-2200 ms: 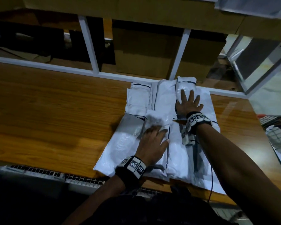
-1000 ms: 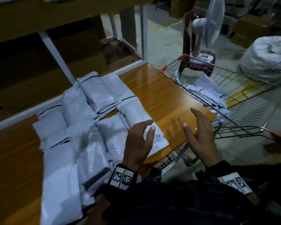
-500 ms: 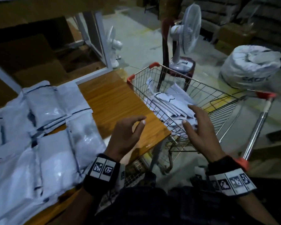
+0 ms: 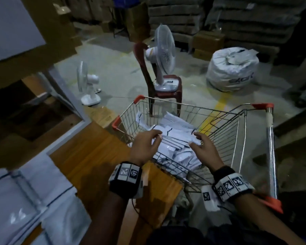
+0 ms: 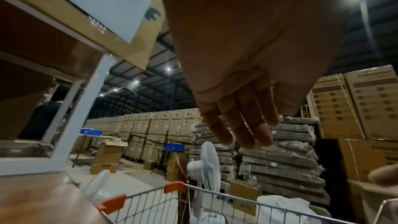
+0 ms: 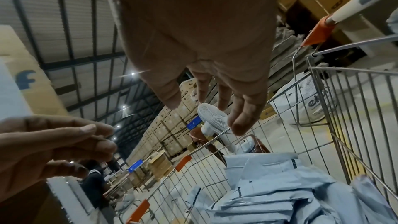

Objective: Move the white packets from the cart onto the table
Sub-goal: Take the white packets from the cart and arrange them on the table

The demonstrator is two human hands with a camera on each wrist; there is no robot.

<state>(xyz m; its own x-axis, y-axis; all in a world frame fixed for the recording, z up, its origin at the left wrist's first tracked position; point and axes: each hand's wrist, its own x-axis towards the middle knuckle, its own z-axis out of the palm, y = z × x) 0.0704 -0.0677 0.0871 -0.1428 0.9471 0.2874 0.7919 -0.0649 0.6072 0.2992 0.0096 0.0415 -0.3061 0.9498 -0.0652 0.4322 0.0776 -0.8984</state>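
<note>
A pile of white packets (image 4: 175, 144) with dark stripes lies in the wire cart (image 4: 224, 124) to the right of the wooden table (image 4: 88, 156). Both my hands hover over the pile with fingers spread and holding nothing: my left hand (image 4: 145, 144) over its left side, my right hand (image 4: 201, 147) over its right side. In the right wrist view the packets (image 6: 280, 193) lie below my right hand (image 6: 215, 105). My left hand (image 5: 241, 125) shows straight fingers in the left wrist view. Several packets (image 4: 30, 200) lie on the table at lower left.
A red plastic chair (image 4: 159, 85) with a white fan (image 4: 163, 50) on it stands just beyond the cart. A second fan (image 4: 88, 85) is on the floor to the left. A large white sack (image 4: 231, 68) sits at the back right. Stacked cartons line the background.
My view has swung right from the table to the cart. Both hands left the packets on the table and moved out over the pile in the cart.
</note>
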